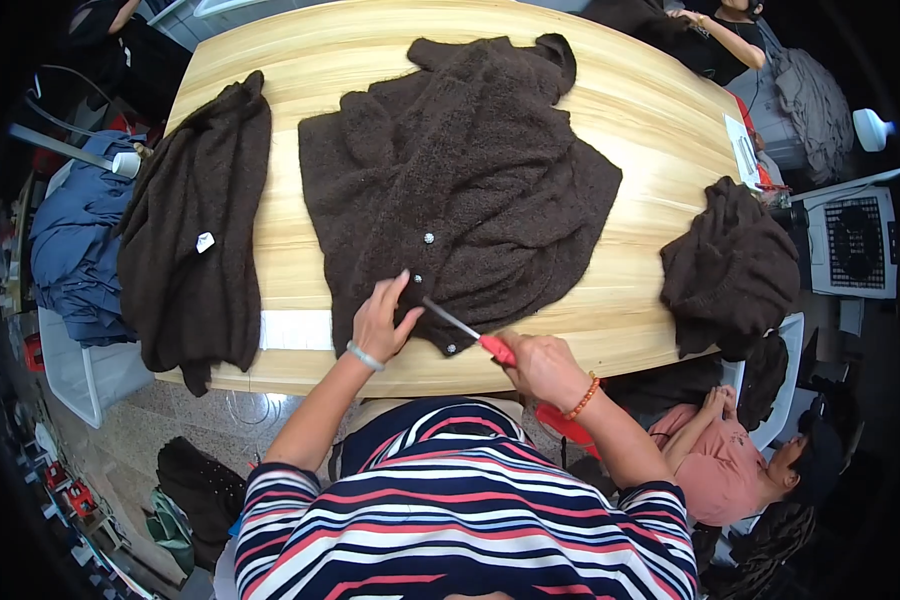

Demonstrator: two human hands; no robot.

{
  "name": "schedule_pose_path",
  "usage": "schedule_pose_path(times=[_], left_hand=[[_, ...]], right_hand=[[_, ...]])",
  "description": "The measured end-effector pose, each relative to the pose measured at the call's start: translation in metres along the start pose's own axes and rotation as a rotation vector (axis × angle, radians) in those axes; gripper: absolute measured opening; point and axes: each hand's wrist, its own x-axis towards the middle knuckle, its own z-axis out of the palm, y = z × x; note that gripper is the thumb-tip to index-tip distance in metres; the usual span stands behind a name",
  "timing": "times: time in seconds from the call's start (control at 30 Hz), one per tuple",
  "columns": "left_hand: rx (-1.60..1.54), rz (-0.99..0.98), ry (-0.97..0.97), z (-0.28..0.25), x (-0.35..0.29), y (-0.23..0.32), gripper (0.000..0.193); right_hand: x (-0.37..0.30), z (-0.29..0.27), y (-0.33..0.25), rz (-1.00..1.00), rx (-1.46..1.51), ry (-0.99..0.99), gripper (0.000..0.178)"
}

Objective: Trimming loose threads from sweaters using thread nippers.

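A dark brown knit cardigan (470,180) lies spread on the middle of the table, with several shiny round buttons along its near edge. My left hand (378,322) rests on the cloth at that edge, thumb and forefinger apart, fingertips next to a button (417,279). In my right hand (550,372) is a pair of red-handled scissors (497,349), gripped by the handle. Their slim metal blades point up and left over the cardigan, tip close to my left thumb. My palm hides most of the handle.
Another brown knit garment (205,230) with a white tag drapes over the table's left end. A bunched brown garment (725,265) sits at the right end. White bins with clothes flank the wooden table (660,130). A person in pink (710,450) sits close at my right.
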Motion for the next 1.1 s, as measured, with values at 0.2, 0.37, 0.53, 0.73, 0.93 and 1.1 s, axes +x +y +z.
schedule_pose_path(times=[0.2, 0.37, 0.53, 0.73, 0.93, 1.1], left_hand=[[0.157, -0.086, -0.082, 0.033, 0.058, -0.019, 0.057], [0.006, 0.007, 0.042, 0.038, 0.054, -0.045, 0.042], [0.0, 0.066, -0.007, 0.029, 0.026, -0.04, 0.064], [0.105, -0.005, -0.138, 0.004, 0.009, -0.029, 0.054], [-0.351, -0.422, 0.168, -0.123, 0.098, -0.032, 0.026], [0.293, -0.219, 1.019, -0.273, 0.105, -0.139, 0.028]], right_hand=[[0.017, -0.021, -0.008, 0.089, -0.069, 0.164, 0.019], [0.006, -0.012, -0.014, 0.036, -0.065, -0.058, 0.02], [-0.001, 0.003, -0.016, -0.074, 0.0, -0.172, 0.022], [-0.004, 0.003, 0.0, -0.032, 0.051, 0.056, 0.022], [-0.009, -0.02, 0.017, 0.11, 0.116, 0.155, 0.024], [-0.003, -0.026, 0.026, 0.174, 0.141, 0.273, 0.024]])
